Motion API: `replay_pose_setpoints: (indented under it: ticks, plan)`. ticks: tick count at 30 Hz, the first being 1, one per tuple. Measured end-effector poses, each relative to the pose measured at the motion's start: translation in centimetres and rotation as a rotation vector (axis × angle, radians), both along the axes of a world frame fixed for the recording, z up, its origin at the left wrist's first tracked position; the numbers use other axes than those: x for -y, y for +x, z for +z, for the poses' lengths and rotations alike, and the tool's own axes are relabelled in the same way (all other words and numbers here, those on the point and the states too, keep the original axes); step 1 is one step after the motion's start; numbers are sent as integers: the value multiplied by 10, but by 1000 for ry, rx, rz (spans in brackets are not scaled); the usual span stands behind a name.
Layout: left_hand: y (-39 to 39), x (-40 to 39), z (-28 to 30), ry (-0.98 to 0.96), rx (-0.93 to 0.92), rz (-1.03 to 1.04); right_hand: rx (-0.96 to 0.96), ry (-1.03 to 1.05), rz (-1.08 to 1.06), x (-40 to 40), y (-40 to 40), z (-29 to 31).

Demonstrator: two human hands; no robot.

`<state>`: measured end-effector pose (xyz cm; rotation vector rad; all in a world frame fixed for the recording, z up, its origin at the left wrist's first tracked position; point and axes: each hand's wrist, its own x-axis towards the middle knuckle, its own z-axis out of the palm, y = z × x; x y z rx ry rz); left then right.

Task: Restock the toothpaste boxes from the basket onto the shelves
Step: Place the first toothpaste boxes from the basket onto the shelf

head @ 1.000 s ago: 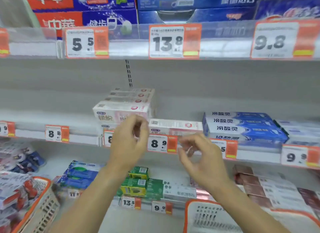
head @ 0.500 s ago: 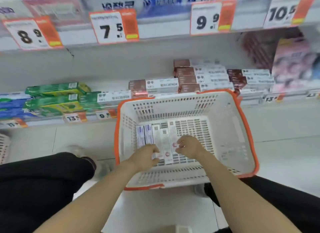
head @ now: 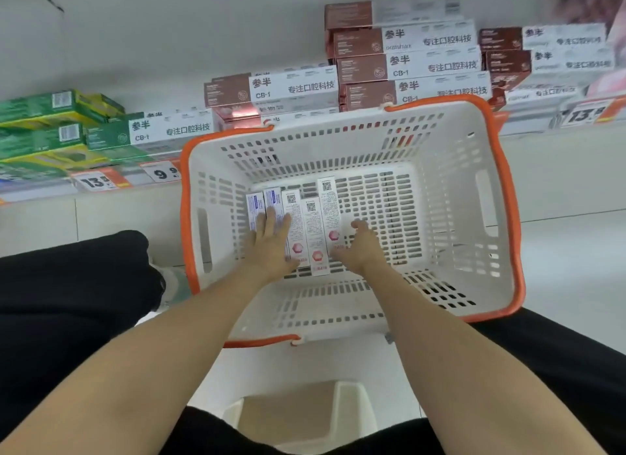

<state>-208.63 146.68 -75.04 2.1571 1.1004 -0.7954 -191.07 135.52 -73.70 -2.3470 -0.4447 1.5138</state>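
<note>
At the bottom centre of the frame a pale plastic stool [head: 298, 410] sits between the person's dark-clad legs. Above it, both forearms reach into the basket [head: 501, 197], a white slotted plastic tub with an orange rim, standing on the floor at frame centre. A second ago the hands were raised at the middle shelf; they are now down on the remaining stock, which indicates that a new pick-up cycle is starting. The left hand [head: 271, 241] lies flat with straight fingers on the two blue-printed cartons at the left of the row, gripping nothing. The right hand [head: 355, 244] is loosely curled beside the rightmost carton, touching its edge but not yet closed around it. The toothpaste boxes [head: 313, 224], five slim rectangular cardboard cartons, lie side by side on the basket floor. Beyond, in the upper frame, the lowest shelf holds green cartons [head: 50, 122] at left and maroon-and-white cartons [head: 406, 65] stacked at right, with orange price tags [head: 98, 182] along the edge.
</note>
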Motion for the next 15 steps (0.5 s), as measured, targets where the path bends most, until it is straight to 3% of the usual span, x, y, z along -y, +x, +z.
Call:
replay_pose_setpoints:
  ticks: [4, 7, 11, 15]
  plan:
    - [-1, 6, -5, -36, -43, -37, -35, 28, -48, -24, -26, -12]
    - [-9, 4, -7, -52, 31, -7, -10, 23, -90, -24, -45, -18]
    - [-18, 1, -10, 197, 283, 429, 35, 50, -123, -3, -43, -24]
    - [-17, 0, -13, 115, 225, 612, 82, 46, -149, 5, -22, -23]
